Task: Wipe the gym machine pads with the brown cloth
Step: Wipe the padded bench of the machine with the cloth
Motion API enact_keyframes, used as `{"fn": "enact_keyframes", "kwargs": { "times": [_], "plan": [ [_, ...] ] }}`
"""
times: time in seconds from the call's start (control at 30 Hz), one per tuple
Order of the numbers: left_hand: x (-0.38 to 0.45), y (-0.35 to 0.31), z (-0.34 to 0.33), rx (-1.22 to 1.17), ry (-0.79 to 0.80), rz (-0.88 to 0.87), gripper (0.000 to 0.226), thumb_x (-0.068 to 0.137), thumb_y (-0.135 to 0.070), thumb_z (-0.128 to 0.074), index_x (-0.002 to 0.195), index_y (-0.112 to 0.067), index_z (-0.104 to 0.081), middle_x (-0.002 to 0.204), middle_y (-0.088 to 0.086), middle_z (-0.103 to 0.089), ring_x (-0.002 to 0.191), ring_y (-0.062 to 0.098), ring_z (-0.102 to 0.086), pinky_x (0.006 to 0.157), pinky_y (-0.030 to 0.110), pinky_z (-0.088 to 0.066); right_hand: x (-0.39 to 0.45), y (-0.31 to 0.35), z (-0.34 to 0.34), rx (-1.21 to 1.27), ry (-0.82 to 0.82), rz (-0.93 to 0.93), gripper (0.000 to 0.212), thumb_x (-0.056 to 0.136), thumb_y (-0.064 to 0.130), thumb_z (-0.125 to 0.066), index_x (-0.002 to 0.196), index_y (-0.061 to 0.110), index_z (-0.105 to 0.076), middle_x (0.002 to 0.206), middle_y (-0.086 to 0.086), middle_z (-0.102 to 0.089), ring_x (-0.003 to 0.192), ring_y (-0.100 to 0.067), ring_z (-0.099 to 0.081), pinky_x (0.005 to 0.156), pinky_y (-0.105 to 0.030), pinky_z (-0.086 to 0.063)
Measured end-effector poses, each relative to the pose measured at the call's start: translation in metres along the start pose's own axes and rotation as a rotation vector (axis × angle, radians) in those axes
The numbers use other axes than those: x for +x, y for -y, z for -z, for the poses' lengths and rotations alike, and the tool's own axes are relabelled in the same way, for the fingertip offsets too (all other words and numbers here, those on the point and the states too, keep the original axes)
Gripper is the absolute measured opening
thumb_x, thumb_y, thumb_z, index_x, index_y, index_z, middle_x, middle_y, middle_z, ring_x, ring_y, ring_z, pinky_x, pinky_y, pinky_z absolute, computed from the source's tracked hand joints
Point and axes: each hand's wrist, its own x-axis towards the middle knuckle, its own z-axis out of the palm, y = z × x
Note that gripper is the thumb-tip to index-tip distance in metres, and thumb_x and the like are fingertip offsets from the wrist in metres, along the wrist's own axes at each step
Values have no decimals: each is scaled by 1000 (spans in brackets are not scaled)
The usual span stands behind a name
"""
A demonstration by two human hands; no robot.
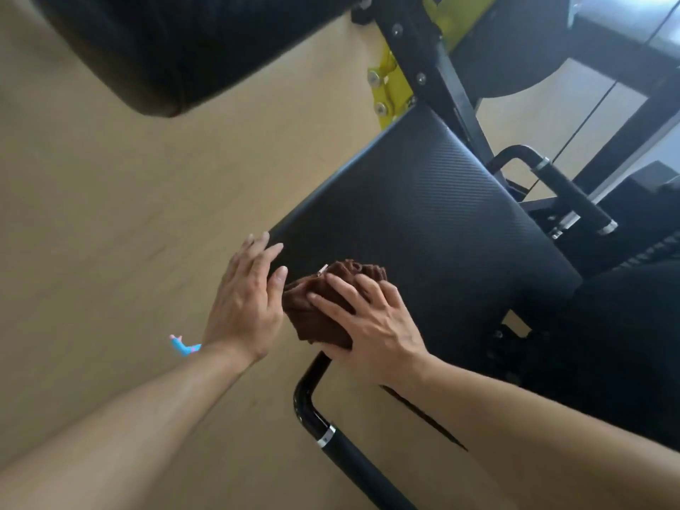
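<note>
A bunched brown cloth (316,307) lies on the near corner of a black textured seat pad (423,215). My right hand (371,325) presses flat on top of the cloth, fingers spread over it. Just left of the cloth is my left hand (246,300), open, with its fingertips at the pad's left edge and holding nothing. A second black pad (165,42), rounded and smooth, hangs at the top left.
The machine's black frame with yellow brackets (390,86) rises behind the seat pad. One black handle bar (331,436) sticks out below the pad, another (566,189) to its right. Tan wood-look floor (110,215) fills the left side.
</note>
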Motion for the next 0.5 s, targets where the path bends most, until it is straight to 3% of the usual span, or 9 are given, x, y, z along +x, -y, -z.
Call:
{"fn": "enact_keyframes", "kwargs": {
  "times": [0.1,0.17,0.23,0.3,0.37,0.43,0.5],
  "plan": [
    [4,-3,2,-34,-11,-26,46,106,-32,-34,149,-18,-41,162,-1,-31,152,11,-16,125,31,-13,44,-6,15,76,-28,-193,76,91,81,-30,158,44,-25,170,2,-19,158,-34,3,125,-57,4],
    [5,-2,7,-72,-39,-9,47,106,-31,-34,150,-18,-40,162,-1,-31,152,11,-17,125,33,-14,87,4,20,253,-94,-418,74,95,76,-29,160,41,-21,171,4,-11,157,-29,13,126,-50,9],
    [3,3,14,-100,-67,14,47,106,-32,-34,151,-18,-39,162,-1,-31,152,11,-19,125,35,-16,132,22,26,383,-158,-585,68,97,68,-32,158,38,-27,170,2,-17,158,-28,6,127,-48,5],
    [-2,10,23,-121,-86,37,47,105,-32,-34,150,-19,-39,162,-2,-31,151,11,-19,124,34,-17,161,50,31,298,-153,-456,56,96,61,-38,144,34,-47,157,0,-43,151,-30,-21,125,-46,-12],
    [-7,19,30,-123,-94,41,47,105,-31,-35,150,-19,-40,161,-2,-32,151,10,-21,123,30,-17,163,82,31,105,-31,-133,42,96,48,-45,131,28,-58,136,1,-60,134,-24,-44,119,-40,-25],
    [-15,28,35,-98,-94,46,46,105,-32,-34,149,-19,-41,160,-1,-34,150,11,-22,120,25,-17,149,100,28,38,22,50,42,96,40,-47,134,22,-57,129,0,-62,129,-23,-49,120,-39,-26],
    [-19,33,38,-80,-86,40,49,104,-36,-31,147,-17,-43,159,0,-36,150,14,-24,120,26,-18,137,98,25,48,-16,101,47,96,41,-47,137,21,-56,130,-1,-62,130,-23,-50,122,-40,-22]
  ]
}}
